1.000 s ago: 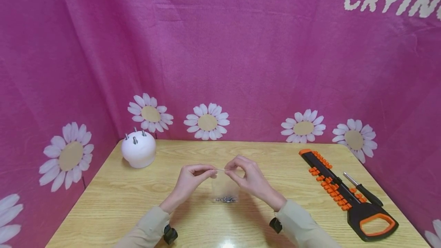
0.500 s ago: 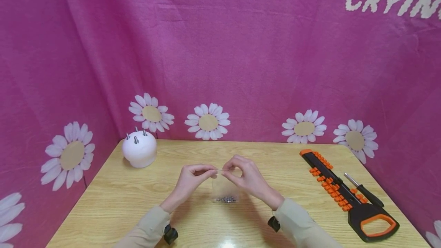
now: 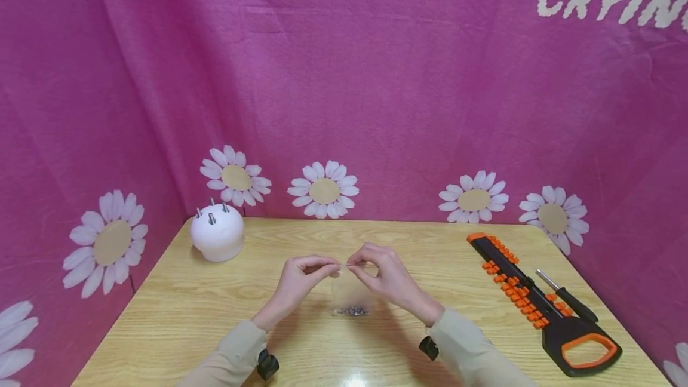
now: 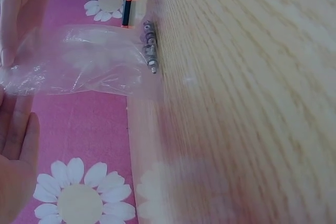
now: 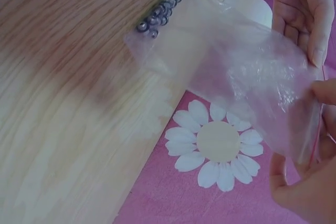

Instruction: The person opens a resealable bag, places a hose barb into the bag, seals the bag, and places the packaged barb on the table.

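A clear zip bag [image 3: 349,292] hangs between the two hands, its bottom at or just above the table. Small metal screws or similar hardware [image 3: 352,311] lie gathered along its lower edge, plain in the left wrist view [image 4: 150,48] too. With thumb and fingertips my left hand [image 3: 301,282] pinches the left part of the bag's top edge. My right hand [image 3: 389,279] pinches the same edge a little to the right. A red line runs along the bag's mouth in the right wrist view. Whether the mouth is sealed I cannot tell.
At the back left of the wooden table [image 3: 258,345] stands a white rounded object [image 3: 217,235] with several metal bolts on top. A black rack with orange clips [image 3: 518,297] lies on the right, a screwdriver [image 3: 567,296] beside it. Pink cloth [image 3: 398,106] hangs behind.
My right hand has shifted slightly left along the bag's top edge, closer to the left hand. The left hand keeps its pinch almost in place.
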### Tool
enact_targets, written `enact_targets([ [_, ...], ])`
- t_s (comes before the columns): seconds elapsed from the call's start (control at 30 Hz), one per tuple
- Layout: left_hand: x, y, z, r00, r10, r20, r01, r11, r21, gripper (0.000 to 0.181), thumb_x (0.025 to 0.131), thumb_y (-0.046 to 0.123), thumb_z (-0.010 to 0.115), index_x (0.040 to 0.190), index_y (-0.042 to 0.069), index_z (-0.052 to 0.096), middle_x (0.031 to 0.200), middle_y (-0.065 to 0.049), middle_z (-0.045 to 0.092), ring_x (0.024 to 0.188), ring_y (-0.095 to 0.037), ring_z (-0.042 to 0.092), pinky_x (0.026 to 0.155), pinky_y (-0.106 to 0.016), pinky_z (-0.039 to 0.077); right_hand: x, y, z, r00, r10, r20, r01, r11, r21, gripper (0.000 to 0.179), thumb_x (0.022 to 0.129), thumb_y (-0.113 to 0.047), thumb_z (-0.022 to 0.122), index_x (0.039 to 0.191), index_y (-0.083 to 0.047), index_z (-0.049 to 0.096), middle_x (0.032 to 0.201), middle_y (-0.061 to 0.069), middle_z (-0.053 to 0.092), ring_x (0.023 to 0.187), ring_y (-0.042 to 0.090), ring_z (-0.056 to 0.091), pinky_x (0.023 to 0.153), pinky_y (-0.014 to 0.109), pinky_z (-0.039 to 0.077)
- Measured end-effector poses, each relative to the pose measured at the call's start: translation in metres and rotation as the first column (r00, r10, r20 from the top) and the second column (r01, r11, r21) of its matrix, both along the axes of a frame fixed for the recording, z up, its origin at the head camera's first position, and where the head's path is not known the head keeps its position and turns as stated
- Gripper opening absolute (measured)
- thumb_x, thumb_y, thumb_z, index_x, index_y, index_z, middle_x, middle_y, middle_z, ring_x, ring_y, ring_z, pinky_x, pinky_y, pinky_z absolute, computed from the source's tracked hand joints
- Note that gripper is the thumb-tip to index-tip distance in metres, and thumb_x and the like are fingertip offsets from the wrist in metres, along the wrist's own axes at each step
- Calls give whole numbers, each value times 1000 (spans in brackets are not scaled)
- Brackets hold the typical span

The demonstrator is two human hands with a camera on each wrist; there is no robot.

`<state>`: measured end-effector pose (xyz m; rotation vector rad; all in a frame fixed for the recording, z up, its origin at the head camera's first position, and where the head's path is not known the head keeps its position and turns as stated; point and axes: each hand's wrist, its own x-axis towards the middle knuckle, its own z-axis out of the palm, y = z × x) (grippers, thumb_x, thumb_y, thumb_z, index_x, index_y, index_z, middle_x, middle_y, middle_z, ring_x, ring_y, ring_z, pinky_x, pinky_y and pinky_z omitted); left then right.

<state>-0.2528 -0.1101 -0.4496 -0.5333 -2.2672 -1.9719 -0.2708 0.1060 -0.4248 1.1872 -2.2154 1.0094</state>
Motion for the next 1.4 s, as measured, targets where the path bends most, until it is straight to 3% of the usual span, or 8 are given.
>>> enact_targets([
  [0.37,-1,2,-4,1000,11,-22,-11,1000,0,23,90,21,72,103,3,76,98,-20,76,83,-5,72,85,-20,55,2,7,1,998,-61,22,61,998,24,3,87,-7,74,88,-10,73,82,1,72,75,10,66,72,23,55],
  [0.57,-1,2,-4,999,16,-48,-16,1000,6,22,89,20,73,101,3,77,96,-20,76,81,-3,72,83,-20,56,2,11,-2,991,-121,60,122,993,2,7,83,-12,79,82,-13,72,77,-3,68,71,3,59,64,19,49],
  [0.83,0,1,-5,997,51,-64,-50,999,9,19,89,18,73,100,2,76,95,-20,75,80,-2,70,81,-20,56,3,19,0,995,-39,96,37,999,25,4,88,-6,72,90,-9,73,86,1,71,80,10,65,75,24,55],
  [0.97,0,-1,-5,995,58,-75,-59,998,-6,19,89,20,73,99,4,77,94,-19,76,80,-3,70,81,-20,56,4,22,1,992,-81,97,77,996,39,1,89,-11,72,88,-11,72,84,-2,69,77,7,62,72,24,54],
  [1.2,0,-1,-5,993,80,-92,-81,997,-12,19,89,22,74,97,6,77,91,-16,76,80,-6,71,80,-21,56,2,28,1,987,-131,91,130,991,17,20,80,-17,81,71,-17,64,67,-8,60,65,-3,47,58,22,45],
  [1.4,2,0,-3,990,88,-108,-90,996,-9,17,88,20,74,96,6,77,90,-16,76,79,-5,70,80,-21,56,2,38,2,990,-100,97,94,994,57,7,88,-17,74,84,-12,71,78,-5,67,73,2,57,67,22,51],
])
